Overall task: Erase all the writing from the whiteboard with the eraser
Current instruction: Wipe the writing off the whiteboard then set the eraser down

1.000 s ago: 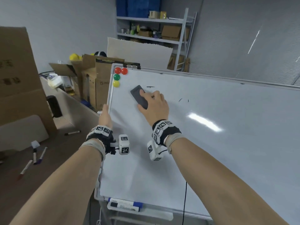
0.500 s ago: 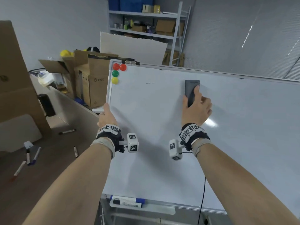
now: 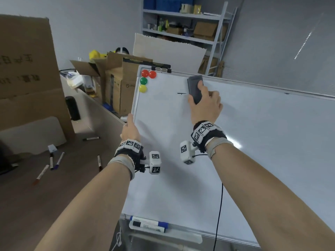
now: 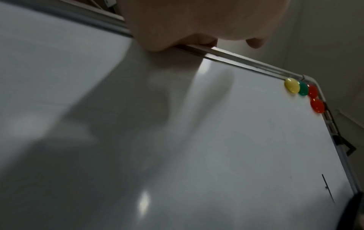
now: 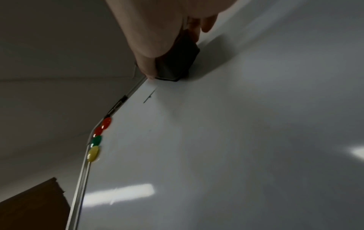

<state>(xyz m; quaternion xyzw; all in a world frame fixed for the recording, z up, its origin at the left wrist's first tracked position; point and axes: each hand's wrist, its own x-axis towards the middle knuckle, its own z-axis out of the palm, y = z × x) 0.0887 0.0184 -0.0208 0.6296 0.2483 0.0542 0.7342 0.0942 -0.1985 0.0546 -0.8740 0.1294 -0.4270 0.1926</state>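
The whiteboard (image 3: 190, 160) stands tilted in front of me. My right hand (image 3: 204, 104) grips a dark grey eraser (image 3: 194, 87) and presses it flat on the board near the top edge. A short black mark (image 3: 181, 93) lies just left of the eraser; the same mark (image 5: 149, 96) shows below the eraser (image 5: 177, 62) in the right wrist view, and the mark (image 4: 328, 188) appears in the left wrist view. My left hand (image 3: 130, 127) grips the board's left frame (image 4: 226, 56), thumb on the front and fingers behind.
Several round magnets (image 3: 146, 80) sit in the board's top left corner. Two markers (image 3: 148, 226) lie in the tray at the bottom. Cardboard boxes (image 3: 117, 82) and a shelf (image 3: 183, 20) stand behind; loose markers (image 3: 54, 162) lie on the floor to the left.
My right hand slid the eraser right across the board, wiping off small marks there, then came back left and up beside the remaining black mark. The left hand kept its hold on the frame.
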